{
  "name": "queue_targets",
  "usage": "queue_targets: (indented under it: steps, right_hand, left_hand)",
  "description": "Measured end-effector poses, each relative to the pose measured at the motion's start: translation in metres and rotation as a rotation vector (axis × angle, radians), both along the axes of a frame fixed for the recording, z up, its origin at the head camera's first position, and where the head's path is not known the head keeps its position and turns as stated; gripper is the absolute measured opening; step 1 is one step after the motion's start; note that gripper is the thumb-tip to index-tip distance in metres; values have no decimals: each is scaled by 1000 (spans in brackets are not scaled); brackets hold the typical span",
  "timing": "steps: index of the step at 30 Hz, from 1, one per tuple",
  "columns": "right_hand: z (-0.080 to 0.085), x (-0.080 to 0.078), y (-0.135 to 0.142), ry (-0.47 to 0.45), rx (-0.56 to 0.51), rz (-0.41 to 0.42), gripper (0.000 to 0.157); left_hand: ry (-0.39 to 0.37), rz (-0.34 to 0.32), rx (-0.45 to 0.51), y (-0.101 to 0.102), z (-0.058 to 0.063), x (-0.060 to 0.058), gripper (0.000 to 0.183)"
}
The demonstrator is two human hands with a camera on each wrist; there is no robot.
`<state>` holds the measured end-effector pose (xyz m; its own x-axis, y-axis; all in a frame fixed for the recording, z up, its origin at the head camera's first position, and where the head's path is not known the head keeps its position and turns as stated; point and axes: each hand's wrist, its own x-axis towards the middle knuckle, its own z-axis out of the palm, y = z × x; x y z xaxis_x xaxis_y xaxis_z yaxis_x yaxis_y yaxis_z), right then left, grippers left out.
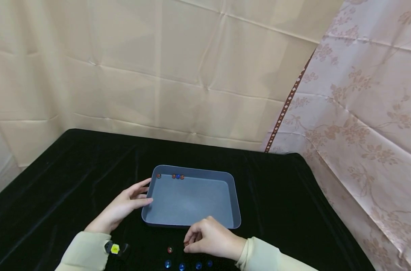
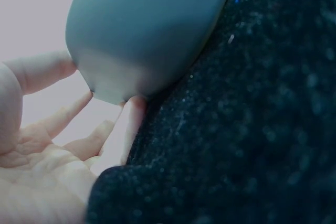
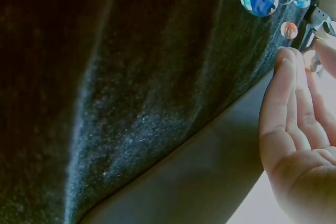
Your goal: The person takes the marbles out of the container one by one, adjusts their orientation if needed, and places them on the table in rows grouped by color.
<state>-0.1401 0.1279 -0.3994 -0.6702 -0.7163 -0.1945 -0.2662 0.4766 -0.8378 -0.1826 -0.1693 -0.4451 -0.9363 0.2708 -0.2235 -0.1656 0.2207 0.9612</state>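
Observation:
A blue-grey rectangular tray (image 1: 195, 199) lies on the black cloth, with several small marbles (image 1: 178, 176), red-brown and blue, along its far side. At the tray's left side my left hand (image 1: 122, 207) holds the wall, thumb at the rim and fingertips against the outside; the left wrist view shows these fingers (image 2: 134, 114) touching it. Just in front of the tray's near edge, my right hand (image 1: 215, 239) pinches a clear and orange-red marble (image 3: 312, 61) between thumb and fingers. Beside it on the cloth is a reddish marble (image 1: 169, 250), with several blue marbles (image 1: 182, 267) closer to me.
Black velvety cloth (image 1: 90, 169) covers the table. Behind it hangs a cream curtain (image 1: 141, 75), and a floral curtain (image 1: 361, 131) falls along the right side. A black strap with a yellow tag (image 1: 115, 248) is at the left wrist.

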Motion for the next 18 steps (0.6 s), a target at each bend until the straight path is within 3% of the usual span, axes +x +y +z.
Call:
queue_targets:
  steps: [11,18]
  right_hand:
    - [1,1,-5,17,44,28,8]
    - [-2,1,-8,101,107,73,8]
  left_hand:
    - [-6,3,4,0,0,0,74]
    - [-13,8,9,0,1,0,73]
